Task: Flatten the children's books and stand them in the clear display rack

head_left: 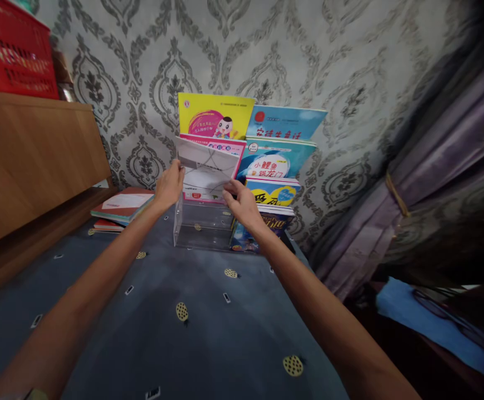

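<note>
A thin grey-and-white booklet [204, 173] stands between my two hands at the left column of a clear acrylic book rack [202, 236]. My left hand [169, 184] pinches its left edge. At its lower right edge, my right hand [243, 204] grips it between thumb and fingers. Directly behind it is a pink-edged book [240, 148], and a yellow book [215, 108] rises further back. The right column holds a blue book [286, 121], a teal book [298, 158], a blue-and-yellow book [290, 191] and dark blue books [246, 239], partly covered by my right hand and forearm.
The rack stands on a blue pineapple-print cloth [208, 350] against a patterned wall. Several books [121, 206] lie stacked to the left, beside a wooden cabinet [38, 161] bearing a red basket [15, 55]. A grey-purple curtain [367, 228] hangs at right.
</note>
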### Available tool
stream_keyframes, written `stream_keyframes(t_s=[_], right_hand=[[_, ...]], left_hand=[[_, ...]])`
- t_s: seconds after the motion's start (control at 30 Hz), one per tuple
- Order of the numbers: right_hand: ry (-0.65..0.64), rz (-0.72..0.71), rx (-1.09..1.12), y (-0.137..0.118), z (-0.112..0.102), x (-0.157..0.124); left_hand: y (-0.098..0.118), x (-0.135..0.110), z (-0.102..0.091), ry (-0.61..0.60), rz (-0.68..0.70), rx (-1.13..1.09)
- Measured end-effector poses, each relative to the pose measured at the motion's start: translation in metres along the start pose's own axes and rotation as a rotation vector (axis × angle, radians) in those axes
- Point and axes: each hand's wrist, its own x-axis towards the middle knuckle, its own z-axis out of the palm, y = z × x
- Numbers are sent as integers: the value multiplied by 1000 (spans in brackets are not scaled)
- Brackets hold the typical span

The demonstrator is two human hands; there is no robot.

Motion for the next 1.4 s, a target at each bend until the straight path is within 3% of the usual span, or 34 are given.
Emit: stream_keyframes(t_s=[0.17,0.43,0.67,0.8,1.03,1.4], right_hand=[[28,9,-21,3,-2,0],[91,-36,-27,5,-4,-7],[93,-38,-51,7,-4,-8],[86,-24,-53,7,-2,-5],[104,-35,-26,9,0,-3],[107,-20,49,12,-4,-11]], left_hand=[[2,-5,3,-34,-4,-16],[1,-14,24,105,-23,-157],[3,-14,21,164,15,-124],[4,-9,19,194,8,-126],[0,4,19,109,-88,-110],[-6,27,34,127,-164,-245]])
